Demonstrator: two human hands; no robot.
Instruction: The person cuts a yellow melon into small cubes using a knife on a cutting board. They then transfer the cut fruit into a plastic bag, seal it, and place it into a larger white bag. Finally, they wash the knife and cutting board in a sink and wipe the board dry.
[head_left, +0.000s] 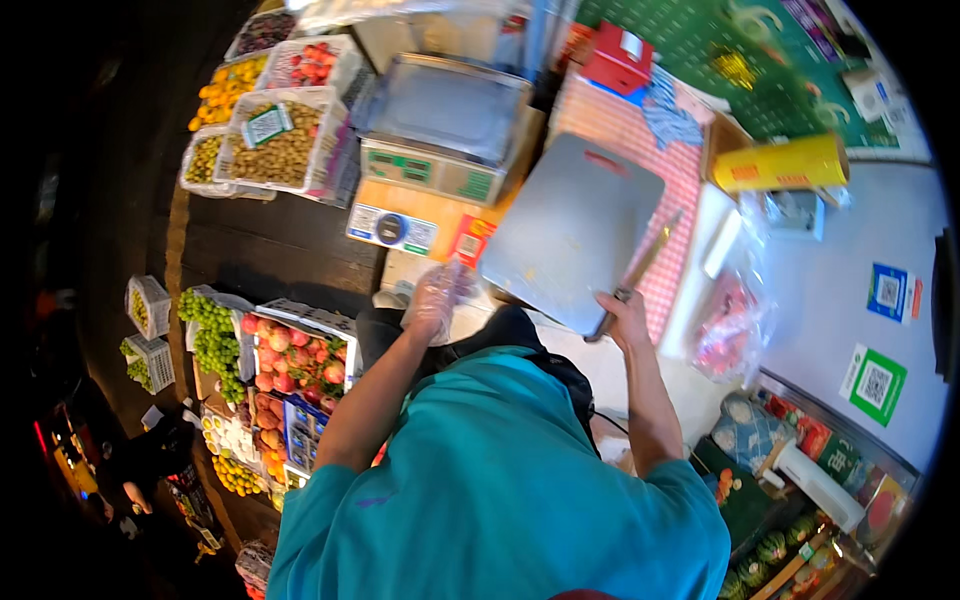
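My right hand (627, 319) grips the handle of a long knife (646, 259) at the near right corner of a grey cutting board (577, 225). The blade points away from me beside the board's right edge, over a red-and-white checked cloth (682, 251). On my left hand (433, 301) is a clear plastic glove, blurred around the fingers. That hand is left of the board, just below a red card with a printed code (470, 240). I see nothing plainly held in it, and its finger positions are unclear.
A weighing scale (442, 112) stands beyond my left hand. Crates of longan-like fruit (277, 154) and pomegranates (296, 352) are at left. A yellow cling-film box (780, 163) and a clear plastic bag (727, 322) lie right of the board. A red box (619, 58) sits behind.
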